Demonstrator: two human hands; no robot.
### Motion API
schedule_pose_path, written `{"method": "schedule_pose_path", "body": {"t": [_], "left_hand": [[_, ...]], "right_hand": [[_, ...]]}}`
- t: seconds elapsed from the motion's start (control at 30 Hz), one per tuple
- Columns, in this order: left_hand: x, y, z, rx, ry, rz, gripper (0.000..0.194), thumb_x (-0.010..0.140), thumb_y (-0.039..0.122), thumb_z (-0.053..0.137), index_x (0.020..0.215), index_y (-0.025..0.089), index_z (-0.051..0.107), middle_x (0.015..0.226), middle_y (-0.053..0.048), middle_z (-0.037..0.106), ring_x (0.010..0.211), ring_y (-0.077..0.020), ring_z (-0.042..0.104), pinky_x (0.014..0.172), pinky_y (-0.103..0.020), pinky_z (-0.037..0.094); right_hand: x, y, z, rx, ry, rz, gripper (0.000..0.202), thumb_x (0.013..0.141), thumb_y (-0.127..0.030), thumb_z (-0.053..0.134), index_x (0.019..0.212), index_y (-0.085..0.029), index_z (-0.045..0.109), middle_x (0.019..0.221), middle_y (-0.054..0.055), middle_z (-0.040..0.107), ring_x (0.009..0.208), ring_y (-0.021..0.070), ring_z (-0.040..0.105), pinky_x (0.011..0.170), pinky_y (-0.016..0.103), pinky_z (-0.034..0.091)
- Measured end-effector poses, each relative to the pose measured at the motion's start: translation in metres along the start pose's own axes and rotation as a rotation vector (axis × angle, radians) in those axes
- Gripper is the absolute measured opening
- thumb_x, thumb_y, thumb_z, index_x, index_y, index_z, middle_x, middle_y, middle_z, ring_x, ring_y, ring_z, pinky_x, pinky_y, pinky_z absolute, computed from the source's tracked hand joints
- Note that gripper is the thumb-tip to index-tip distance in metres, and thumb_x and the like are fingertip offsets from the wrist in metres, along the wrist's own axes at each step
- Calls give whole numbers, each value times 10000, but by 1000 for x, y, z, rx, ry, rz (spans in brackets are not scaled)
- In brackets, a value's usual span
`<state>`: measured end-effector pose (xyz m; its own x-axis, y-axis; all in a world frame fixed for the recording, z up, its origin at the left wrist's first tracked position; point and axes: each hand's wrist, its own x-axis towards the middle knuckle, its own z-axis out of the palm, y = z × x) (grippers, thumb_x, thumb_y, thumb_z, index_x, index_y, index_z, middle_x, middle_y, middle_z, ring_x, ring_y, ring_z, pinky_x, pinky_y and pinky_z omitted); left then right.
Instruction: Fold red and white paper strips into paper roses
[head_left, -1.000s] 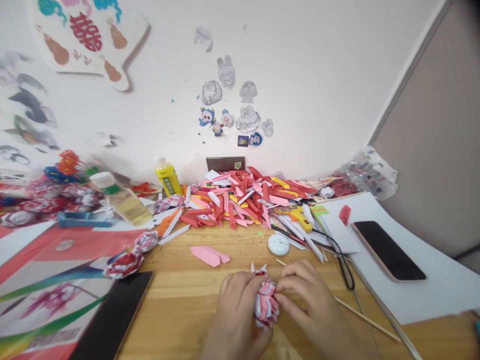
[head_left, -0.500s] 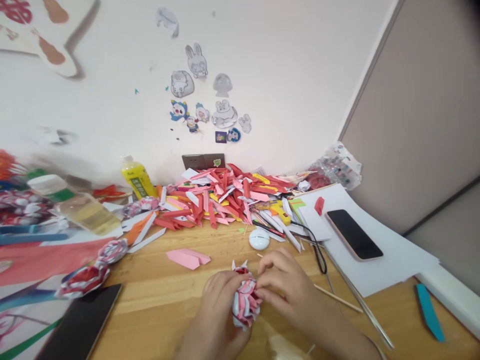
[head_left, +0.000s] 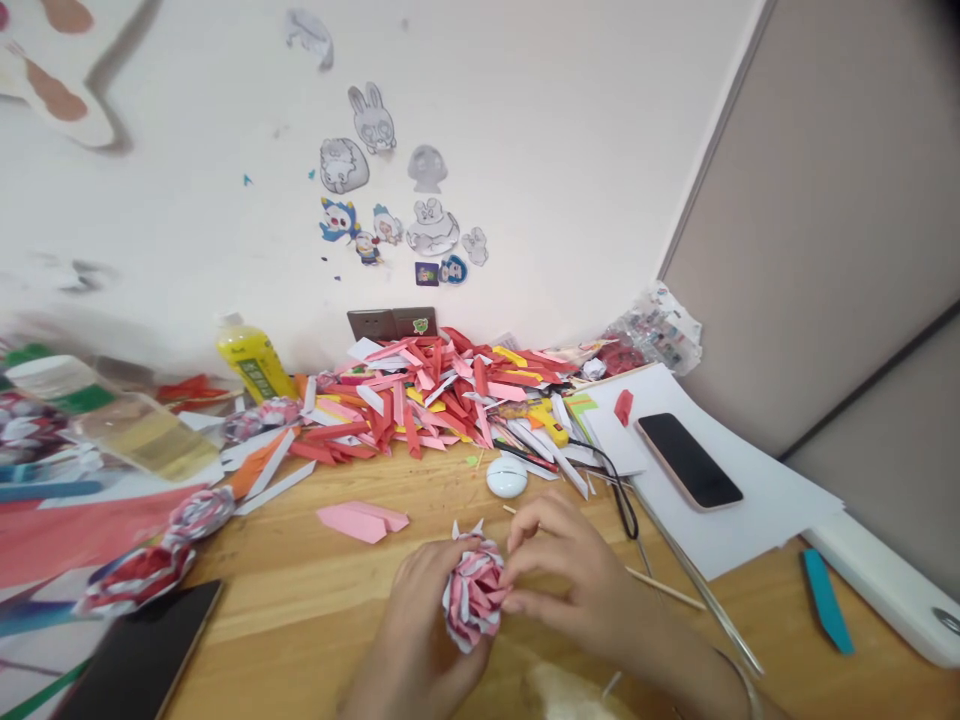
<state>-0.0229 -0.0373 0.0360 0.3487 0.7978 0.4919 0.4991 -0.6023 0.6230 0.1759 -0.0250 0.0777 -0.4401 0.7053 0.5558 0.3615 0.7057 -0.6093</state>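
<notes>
A folded-paper piece of layered pink and white strips [head_left: 477, 596] is held low over the wooden desk, its pointed tips sticking up at the far end. My left hand [head_left: 427, 610] wraps its left side, the thumb hidden from me in part. At the piece's right edge my right hand [head_left: 559, 565] pinches a pink fold between thumb and forefinger. Beyond the hands lie a folded pink paper [head_left: 363, 521] and a white rounded case [head_left: 507, 477].
A heap of red, pink, white and yellow folded strips [head_left: 420, 390] lies against the wall. Left are bottles [head_left: 255, 357], finished paper pieces [head_left: 139, 580] and a dark tablet [head_left: 142, 650]. On the right, a phone [head_left: 690, 460] rests on white sheets, with a yellow glue gun [head_left: 550, 420] nearby.
The paper piece has turned so more of its layered pink and white face shows. The whole scene has shifted slightly left as my head moved.
</notes>
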Motion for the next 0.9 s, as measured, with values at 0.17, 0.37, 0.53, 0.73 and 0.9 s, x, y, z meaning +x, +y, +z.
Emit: {"method": "schedule_pose_path", "body": {"t": [0.17,0.37,0.53,0.73,0.9], "left_hand": [[2,0,-1,88,10,48,487,749,111,605,1194,266,484,1049,-51,657,965,-242,624,822,-369,516],[5,0,-4,161,-24,50,472,738,97,596,1173,249,492,1043,-61,665,953,-251,631,806,-373,517],[2,-4,1,136,-12,35,462,735,102,582,1165,254,508,1030,-63,663,938,-259,625,786,-377,510],[-2,-7,5,137,10,23,459,761,140,581,1201,245,505,1068,-92,652,983,-286,606,833,-420,481],[1,-2,0,165,0,20,401,783,190,593,1174,231,515,1031,-99,661,944,-286,619,804,-415,489]], "right_hand": [[0,-4,3,-153,-54,-32,49,861,-213,669,830,-188,642,879,20,598,845,173,520,746,301,425],[3,-4,6,-289,-49,-132,147,935,-172,538,806,-165,608,829,32,617,768,173,486,682,300,398],[0,-2,14,-320,-10,-101,121,874,-118,611,766,-163,581,823,25,622,759,173,489,687,303,389],[-1,-4,13,-197,-30,41,174,766,-74,722,779,-173,579,833,6,592,809,169,524,729,292,415],[1,-12,4,-54,-87,112,139,794,-144,714,892,-204,638,906,6,583,882,164,541,781,290,441]]}}
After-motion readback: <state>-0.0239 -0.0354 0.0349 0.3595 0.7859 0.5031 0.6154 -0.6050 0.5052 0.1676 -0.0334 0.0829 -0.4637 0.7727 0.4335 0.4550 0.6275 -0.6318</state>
